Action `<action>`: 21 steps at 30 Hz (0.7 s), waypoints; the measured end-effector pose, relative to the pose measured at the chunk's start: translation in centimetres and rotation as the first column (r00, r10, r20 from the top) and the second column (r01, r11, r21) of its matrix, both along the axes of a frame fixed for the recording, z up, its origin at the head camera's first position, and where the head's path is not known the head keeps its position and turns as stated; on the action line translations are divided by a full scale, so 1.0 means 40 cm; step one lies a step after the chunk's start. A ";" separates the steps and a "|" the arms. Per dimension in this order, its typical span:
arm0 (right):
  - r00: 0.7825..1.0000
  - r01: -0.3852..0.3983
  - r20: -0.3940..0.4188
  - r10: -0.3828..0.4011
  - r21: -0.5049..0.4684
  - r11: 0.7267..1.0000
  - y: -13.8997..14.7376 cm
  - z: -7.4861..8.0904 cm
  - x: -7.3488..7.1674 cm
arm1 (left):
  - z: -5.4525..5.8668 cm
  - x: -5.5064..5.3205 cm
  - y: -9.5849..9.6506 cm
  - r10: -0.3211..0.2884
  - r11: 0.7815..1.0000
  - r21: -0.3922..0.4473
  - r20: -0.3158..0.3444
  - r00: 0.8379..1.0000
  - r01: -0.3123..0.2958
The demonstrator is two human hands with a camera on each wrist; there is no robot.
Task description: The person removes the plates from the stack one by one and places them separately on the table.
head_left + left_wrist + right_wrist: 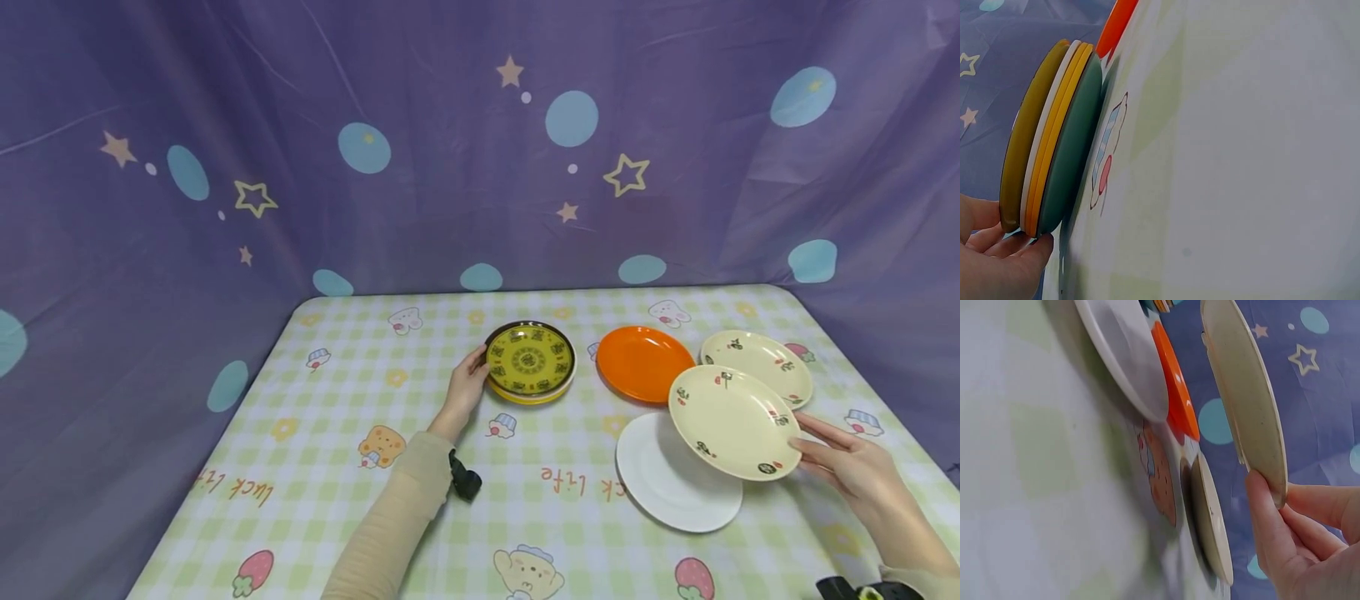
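My left hand grips the left edge of a stack of plates, with fingers against its rim. On top of the stack is an olive plate with a dark patterned border. Below it, in the left wrist view, come a white plate, yellow plates and a green dish at the bottom. My right hand pinches the right edge of a cream plate with small printed pictures. This plate is raised and tilted, partly covering a white plate on the table.
Behind the raised plate, an orange plate lies on the table. A second cream plate lies to its right. A green-checked cloth with cartoon prints covers the table, and a purple curtain hangs behind and on both sides.
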State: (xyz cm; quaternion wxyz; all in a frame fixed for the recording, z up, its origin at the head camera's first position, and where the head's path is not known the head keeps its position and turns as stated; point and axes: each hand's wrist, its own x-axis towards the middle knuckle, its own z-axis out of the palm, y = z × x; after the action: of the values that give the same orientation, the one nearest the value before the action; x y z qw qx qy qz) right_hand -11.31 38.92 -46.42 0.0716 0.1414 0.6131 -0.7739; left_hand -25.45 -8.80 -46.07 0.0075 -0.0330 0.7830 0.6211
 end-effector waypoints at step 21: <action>0.994 0.111 -0.001 -0.111 0.034 0.993 0.072 -0.009 0.099 | -0.002 -0.004 0.001 -0.005 1.000 0.014 -0.001 1.000 0.005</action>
State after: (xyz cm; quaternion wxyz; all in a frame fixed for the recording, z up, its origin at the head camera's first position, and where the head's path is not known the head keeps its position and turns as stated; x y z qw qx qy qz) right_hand -7.36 41.79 -46.77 0.0261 0.1767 0.6173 -0.7662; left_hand -25.62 -8.75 -46.13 0.0089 -0.0309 0.7786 0.6267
